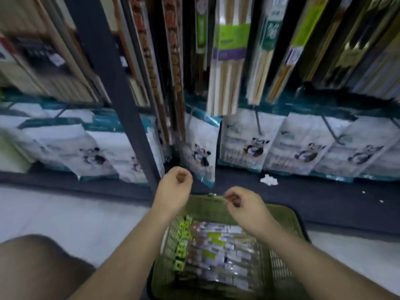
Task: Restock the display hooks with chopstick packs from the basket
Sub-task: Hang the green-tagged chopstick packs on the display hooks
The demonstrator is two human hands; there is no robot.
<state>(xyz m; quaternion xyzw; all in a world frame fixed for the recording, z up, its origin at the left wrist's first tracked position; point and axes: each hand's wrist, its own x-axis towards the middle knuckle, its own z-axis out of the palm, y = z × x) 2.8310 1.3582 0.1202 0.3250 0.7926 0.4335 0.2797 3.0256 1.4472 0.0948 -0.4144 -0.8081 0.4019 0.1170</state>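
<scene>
A green mesh basket (pixel 287 215) stands on the floor below me, filled with several chopstick packs (pixel 218 252) in clear wrap with green and white labels. My left hand (pixel 175 187) hovers over the basket's far left corner, fingers loosely curled, holding nothing. My right hand (pixel 244 204) hangs above the basket's far rim, also loosely curled, with its fingertips near the rim and no pack in it. Long chopstick packs (pixel 229 61) hang from the display hooks ahead, above both hands. The whole view is motion-blurred.
A dark metal upright (pixel 112 83) of the rack runs down to just left of my left hand. Panda-printed packs (pixel 242 144) hang in a lower row. A white paper scrap (pixel 268 180) lies on the dark base shelf. My knee (pixel 39 267) is at lower left.
</scene>
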